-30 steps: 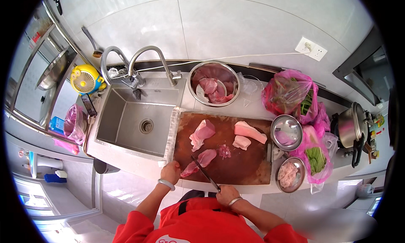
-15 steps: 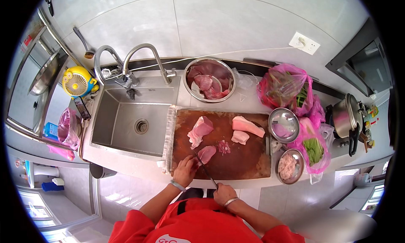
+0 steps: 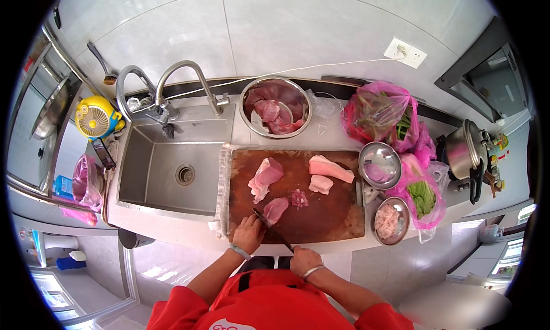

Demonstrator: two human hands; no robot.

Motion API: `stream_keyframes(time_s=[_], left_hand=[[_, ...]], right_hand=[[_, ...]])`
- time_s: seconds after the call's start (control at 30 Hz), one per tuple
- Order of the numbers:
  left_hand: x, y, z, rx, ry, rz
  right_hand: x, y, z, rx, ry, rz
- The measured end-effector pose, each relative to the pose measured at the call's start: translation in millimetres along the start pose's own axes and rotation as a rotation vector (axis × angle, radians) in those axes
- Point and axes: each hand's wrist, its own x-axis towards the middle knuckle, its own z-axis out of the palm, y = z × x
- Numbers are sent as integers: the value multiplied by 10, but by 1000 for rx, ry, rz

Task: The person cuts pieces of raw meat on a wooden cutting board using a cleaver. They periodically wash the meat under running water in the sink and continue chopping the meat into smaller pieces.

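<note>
Over the last second, we see the left hand [image 3: 248,232] leave the board's left edge and come in over the near end of the meat strip [image 3: 276,210]. Its fingers are bent and lie close against the blade; they hide that end of the strip, so we cannot tell whether they pinch it or only press it down. The right hand [image 3: 305,261] keeps its fingers closed around the handle of the knife [image 3: 275,234], and the blade has shifted from across the strip's middle toward its left part. It now slants between the left fingers and the visible piece of meat.

We judge that the strip is now being steadied for cutting, though whether the edge has gone right through we cannot say (the hand and blade cover the spot).

The strip lies near the front of the brown board [image 3: 321,221], left of its middle. Just beside it is a little heap of chopped bits [image 3: 298,199]; beyond lies a thick chunk [image 3: 267,175], and to the right two pale pieces [image 3: 330,168]. None of these appears to have moved on the board.
</note>
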Motion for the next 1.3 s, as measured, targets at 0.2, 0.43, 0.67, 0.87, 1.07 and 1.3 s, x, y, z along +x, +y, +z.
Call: stream_keyframes(time_s=[0.2,0.43,0.67,0.87,1.07,1.3], left_hand=[[27,-3,-8,13,-31,-17],[62,-16,-29,11,-68,6],[113,24,-80,99,-196,2],[91,-68,2,-84,37,-52],[107,-443,-213,-1505,-130,-641],[137,-351,-641,-1991,-257,-334]], right_hand=[[-32,-51,-73,-7,-28,13],[137,-98,-101,7,-120,69],[492,-353,-213,26,-162,80],[488,-221,-96,17,-130,50],[104,330,-175,-11,-179,-2],[-116,797,-153,-48,5,-45]])
